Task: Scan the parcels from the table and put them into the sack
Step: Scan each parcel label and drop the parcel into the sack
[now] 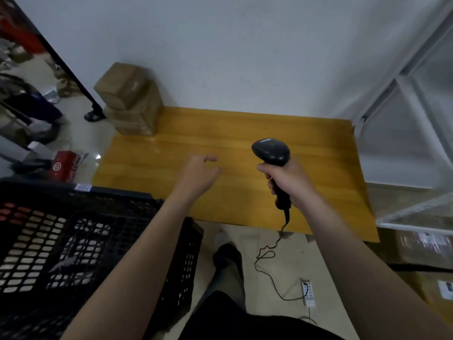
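The right hand [286, 180] grips the scanner [270, 152] by its handle, above the table [245, 128]. The left hand [198, 171] hangs over the table with fingers loosely apart and holds nothing. Brown parcels [130, 101] stand stacked at the far left corner, well apart from both hands, so I judge these are not yet scanned. No sack is in view. A black crate [73, 192] stands at the left, and its content is hard to make out.
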